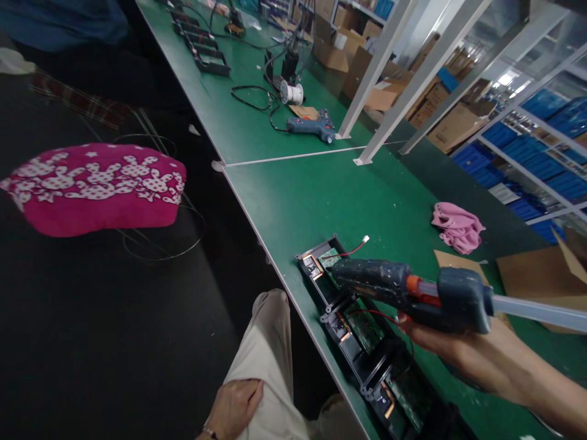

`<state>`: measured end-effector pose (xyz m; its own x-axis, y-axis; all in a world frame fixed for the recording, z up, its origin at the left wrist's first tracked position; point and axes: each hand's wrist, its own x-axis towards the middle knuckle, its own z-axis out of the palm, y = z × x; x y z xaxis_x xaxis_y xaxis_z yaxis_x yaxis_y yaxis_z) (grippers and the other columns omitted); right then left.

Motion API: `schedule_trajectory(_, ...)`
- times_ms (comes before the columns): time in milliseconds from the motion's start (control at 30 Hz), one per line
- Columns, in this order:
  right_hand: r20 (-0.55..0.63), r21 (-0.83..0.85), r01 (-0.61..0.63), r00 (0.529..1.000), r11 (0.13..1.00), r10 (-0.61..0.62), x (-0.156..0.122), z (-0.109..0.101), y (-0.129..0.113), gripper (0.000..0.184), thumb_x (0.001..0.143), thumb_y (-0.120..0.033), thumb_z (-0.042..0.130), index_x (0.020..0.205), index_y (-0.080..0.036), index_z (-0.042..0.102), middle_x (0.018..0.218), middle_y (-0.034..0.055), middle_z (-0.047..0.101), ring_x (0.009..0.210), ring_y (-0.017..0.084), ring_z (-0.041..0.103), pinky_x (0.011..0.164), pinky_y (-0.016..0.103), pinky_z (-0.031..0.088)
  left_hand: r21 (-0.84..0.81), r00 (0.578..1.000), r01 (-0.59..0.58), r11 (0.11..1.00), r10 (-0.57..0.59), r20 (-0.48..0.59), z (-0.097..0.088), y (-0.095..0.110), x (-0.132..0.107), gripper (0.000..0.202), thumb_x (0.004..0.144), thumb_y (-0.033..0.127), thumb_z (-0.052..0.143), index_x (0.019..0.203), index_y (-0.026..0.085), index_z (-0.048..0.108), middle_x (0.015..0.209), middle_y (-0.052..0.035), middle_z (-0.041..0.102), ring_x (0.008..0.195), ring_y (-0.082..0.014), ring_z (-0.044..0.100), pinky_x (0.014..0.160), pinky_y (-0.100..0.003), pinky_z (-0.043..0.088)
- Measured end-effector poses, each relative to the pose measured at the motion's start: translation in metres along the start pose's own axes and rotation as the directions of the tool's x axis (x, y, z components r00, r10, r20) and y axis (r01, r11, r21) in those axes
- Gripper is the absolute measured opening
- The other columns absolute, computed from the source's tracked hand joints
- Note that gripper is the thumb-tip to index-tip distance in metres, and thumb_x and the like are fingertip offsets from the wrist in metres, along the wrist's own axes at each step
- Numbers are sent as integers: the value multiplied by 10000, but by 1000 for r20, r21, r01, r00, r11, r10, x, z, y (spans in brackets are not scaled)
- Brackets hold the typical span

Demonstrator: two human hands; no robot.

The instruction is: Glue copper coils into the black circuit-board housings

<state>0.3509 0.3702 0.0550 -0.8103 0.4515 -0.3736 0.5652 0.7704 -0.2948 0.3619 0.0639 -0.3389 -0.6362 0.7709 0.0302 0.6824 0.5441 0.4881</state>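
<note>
My right hand point(452, 349) is wrapped round the grip of a dark blue hot glue gun point(413, 292) with a clear glue stick point(541, 310) sticking out of its back. The gun's nozzle points at the top one of a row of black plastic housings point(342, 308) with green circuit boards and red wires, lying along the near edge of the green table point(321, 195). My left hand point(233, 408) rests on my thigh in beige trousers, fingers loosely curled, holding nothing.
A pink cloth point(457, 227) and brown cardboard point(543, 278) lie to the right. A second glue gun point(312, 126), a white spool point(293, 93), cables and more black housings point(202, 46) lie farther up the table. White frame posts point(380, 55) stand mid-table. A magenta cushion point(94, 186) is at left.
</note>
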Motion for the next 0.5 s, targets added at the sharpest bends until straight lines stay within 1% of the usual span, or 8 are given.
schedule_trajectory(67, -1, -47, 21, 1000, 999, -21, 3, 0, -2, 235, 711, -393, 456, 653, -217, 600, 495, -12, 461, 449, 150, 412, 400, 247, 299, -7, 1000, -4, 1000, 4, -8, 0, 0, 0, 393, 912, 231, 369, 583, 204, 582, 557, 39, 631, 530, -116, 614, 547, -235, 396)
schedule_trajectory(133, 0, -72, 29, 1000, 997, -29, 5, 0, -3, 221, 701, -373, 448, 633, -218, 591, 472, -21, 436, 434, 146, 400, 398, 244, 282, -7, 1000, -7, 1000, 7, -17, -1, 0, 0, 390, 911, 226, 372, 583, 204, 584, 557, 38, 632, 526, -116, 613, 542, -235, 395)
schedule_trajectory(200, 1, -73, 39, 999, 997, -39, 7, 0, -5, 208, 700, -364, 453, 613, -219, 573, 469, -25, 429, 434, 143, 397, 402, 241, 276, -4, 1000, -8, 1000, 8, -24, -1, 0, 0, 393, 910, 222, 375, 574, 202, 579, 543, 36, 624, 510, -115, 605, 531, -236, 387)
schedule_trajectory(300, 46, -41, 60, 997, 997, -58, 11, 0, -7, 192, 710, -353, 464, 626, -217, 570, 521, -19, 469, 484, 147, 431, 425, 235, 295, -4, 999, -9, 1000, 8, -32, -3, 1, 1, 395, 907, 214, 379, 562, 199, 570, 529, 36, 616, 498, -114, 597, 521, -236, 375)
schedule_trajectory(367, 89, -20, 37, 995, 999, -35, 14, 0, -9, 182, 695, -346, 466, 630, -214, 573, 522, -19, 466, 487, 146, 428, 422, 231, 295, -4, 999, -11, 1000, 10, -34, -4, 2, 1, 394, 906, 213, 379, 560, 199, 567, 528, 36, 615, 494, -114, 592, 513, -236, 365)
schedule_trajectory(433, 108, -17, 5, 994, 1000, -3, 15, 0, -10, 183, 666, -350, 466, 610, -211, 571, 483, -24, 429, 450, 138, 396, 396, 226, 275, 1, 999, -13, 1000, 13, -34, -5, 2, 1, 393, 907, 215, 376, 562, 199, 566, 524, 35, 612, 483, -116, 584, 504, -240, 354)
schedule_trajectory(500, 80, -25, 2, 997, 1000, 0, 16, 0, -12, 190, 649, -358, 465, 584, -212, 567, 441, -28, 402, 406, 129, 368, 365, 222, 253, 0, 999, -11, 1000, 11, -33, -5, 2, 1, 396, 908, 218, 371, 562, 199, 563, 518, 33, 607, 476, -117, 580, 502, -244, 351)
